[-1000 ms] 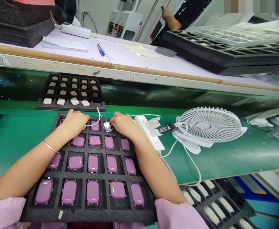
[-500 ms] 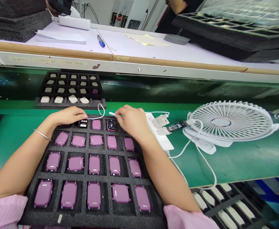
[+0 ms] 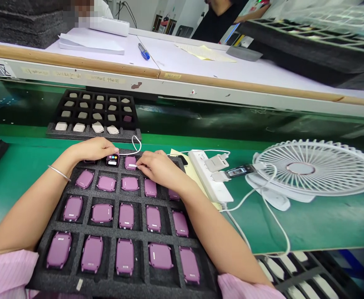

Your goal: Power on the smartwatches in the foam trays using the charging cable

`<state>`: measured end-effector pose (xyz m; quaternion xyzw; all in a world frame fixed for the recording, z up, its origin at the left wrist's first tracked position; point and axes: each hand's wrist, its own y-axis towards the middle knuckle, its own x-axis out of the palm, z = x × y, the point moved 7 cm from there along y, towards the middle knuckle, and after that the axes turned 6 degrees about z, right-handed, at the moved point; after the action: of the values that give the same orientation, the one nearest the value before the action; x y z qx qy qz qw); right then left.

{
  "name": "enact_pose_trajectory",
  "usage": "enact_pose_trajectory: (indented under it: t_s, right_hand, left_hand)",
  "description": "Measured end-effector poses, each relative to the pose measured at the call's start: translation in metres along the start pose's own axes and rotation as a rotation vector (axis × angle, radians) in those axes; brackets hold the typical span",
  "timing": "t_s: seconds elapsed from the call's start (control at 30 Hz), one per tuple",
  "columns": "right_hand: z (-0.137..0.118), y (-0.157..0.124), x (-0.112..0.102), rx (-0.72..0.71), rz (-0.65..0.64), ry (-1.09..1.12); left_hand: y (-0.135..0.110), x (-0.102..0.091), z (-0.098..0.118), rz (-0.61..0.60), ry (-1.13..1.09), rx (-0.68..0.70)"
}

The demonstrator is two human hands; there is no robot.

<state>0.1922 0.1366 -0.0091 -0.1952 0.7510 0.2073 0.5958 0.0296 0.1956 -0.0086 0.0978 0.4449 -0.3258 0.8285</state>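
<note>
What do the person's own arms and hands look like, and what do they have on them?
The forearms are bare, and the left hand and right hand wear no gloves. A thin silver bangle circles the left wrist. Pale pink finely striped sleeves show at the bottom of the view.

Smartwatch (image 3: 112, 160), screen lit with colour icons, in top row of black foam tray (image 3: 107, 226), just beside left grip (image 3: 94, 149). Next purple watch (image 3: 130, 163) back-up, white charging plug (image 3: 132, 165) against it, pinched by right grip (image 3: 160, 168). Purple watches (image 3: 125, 256) fill lower rows, backs up.
</note>
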Motion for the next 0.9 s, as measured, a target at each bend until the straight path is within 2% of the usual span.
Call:
enact_pose_trajectory:
  t_s: [0.13,0.27,0.33,0.53,0.67,0.9]
  right_hand:
    - [0.0,-0.002,-0.002,0.022,0.042,-0.018]
    - [0.003,-0.002,-0.007,0.048,0.133,0.124]
    - [0.006,-0.001,-0.004,0.074,0.128,0.113]
    - [0.017,0.006,0.007,0.19,0.083,-0.098]
    - [0.018,0.009,0.012,0.173,0.05,-0.061]
    - [0.01,0.012,0.013,0.133,0.102,-0.12]
  left_hand:
    - [0.001,-0.001,-0.001,0.001,-0.025,0.003]
    - [0.003,0.002,-0.003,-0.016,-0.047,0.025]
    - [0.003,0.003,-0.004,-0.029,-0.046,0.027]
    - [0.003,0.004,-0.003,-0.019,-0.035,0.053]
    - [0.006,0.004,-0.004,-0.018,-0.008,0.036]
    - [0.007,0.005,-0.008,-0.075,0.023,-0.022]
